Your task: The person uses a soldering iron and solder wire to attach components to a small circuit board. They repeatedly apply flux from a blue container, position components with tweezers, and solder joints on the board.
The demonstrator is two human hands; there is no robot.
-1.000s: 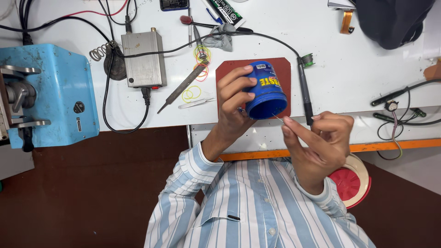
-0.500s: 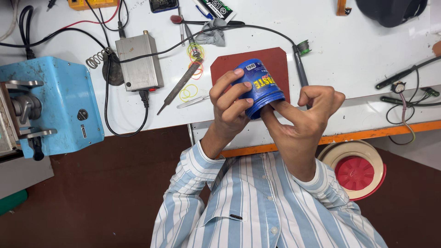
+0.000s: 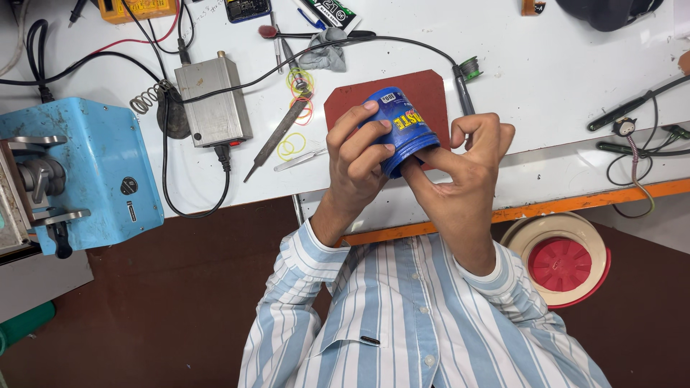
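A small blue tub (image 3: 404, 131) is held up in both hands just above the near edge of the dark red mat (image 3: 424, 92), which lies on the white counter (image 3: 560, 79). The left hand (image 3: 356, 154) is wrapped round the tub's side, fingers curled over its printed label, so that the tub is tilted with its mouth turned down toward the person. The right hand (image 3: 460, 169) is brought against that mouth: its forefinger is pushed in at the rim, while the other fingers are loosely bent and hold nothing that can be seen. Whether a lid is on cannot be told, since the mouth is hidden behind the fingers.

The step in hand is judged to be the taking of a little of the contents, or the working of the rim, with the right forefinger. The next move would call for a firm hold by the left hand while the finger is drawn out cleanly, without smearing the striped sleeves.

To the left of the mat a metal file (image 3: 277, 136), some yellow rubber bands (image 3: 291, 146) and a pair of tweezers (image 3: 300, 159) are laid, and further left a grey metal box (image 3: 213, 99) with black cables. A blue machine (image 3: 97, 169) is set well to the left of the mat. A cream and red spool (image 3: 557, 260) is seen below the counter's orange edge, to the right.
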